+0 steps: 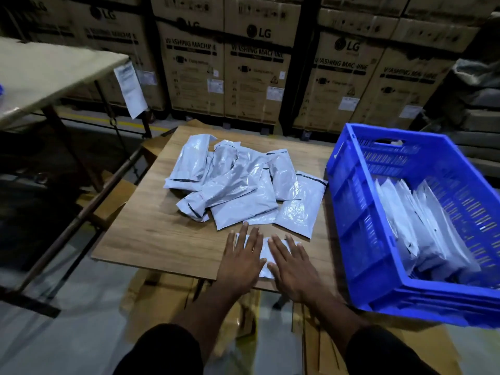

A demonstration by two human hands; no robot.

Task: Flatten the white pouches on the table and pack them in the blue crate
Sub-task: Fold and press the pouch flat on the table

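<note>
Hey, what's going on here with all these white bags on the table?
A person is pressing both flat hands, left hand and right hand, down on one white pouch at the near edge of the wooden table, flattening it. A loose pile of pouches waits behind it, not yet flattened. To the right, the blue crate already holds several packed pouches standing on edge.

Head view, steeply downward, near the table (151, 239).
</note>
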